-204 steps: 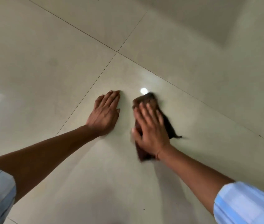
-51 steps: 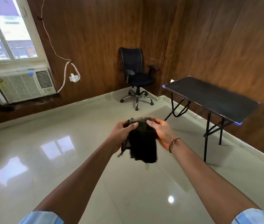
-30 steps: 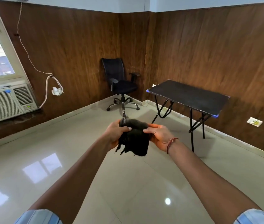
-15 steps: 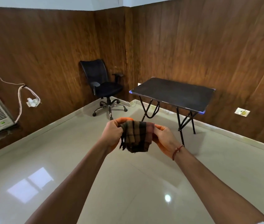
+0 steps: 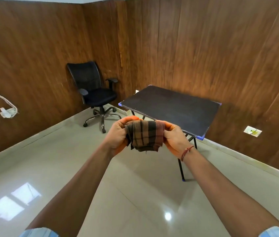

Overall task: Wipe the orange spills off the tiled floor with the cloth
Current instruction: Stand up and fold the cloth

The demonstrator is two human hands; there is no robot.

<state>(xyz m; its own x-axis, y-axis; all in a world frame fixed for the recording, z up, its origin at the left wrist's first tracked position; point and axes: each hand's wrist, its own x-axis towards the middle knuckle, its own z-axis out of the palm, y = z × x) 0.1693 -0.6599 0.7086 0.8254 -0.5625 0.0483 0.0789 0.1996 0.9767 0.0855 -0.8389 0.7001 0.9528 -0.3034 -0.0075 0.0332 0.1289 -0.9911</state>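
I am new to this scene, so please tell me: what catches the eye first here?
The left hand and right hand hold up a checked cloth in the middle, above the glossy floor. Behind them, a black table stands to the right and a black chair sits in the far corner.

view: we have one camera, worn on the head | faces: we look forward and a bit down, toward the wall corner [image 5: 122,48] | near: the left hand [image 5: 116,137], right hand [image 5: 174,139] and cloth [image 5: 143,135] are close, mid-picture | far: chair [image 5: 92,89] and table [image 5: 172,106] sit well behind them | bottom: floor [image 5: 135,194] fills the low half
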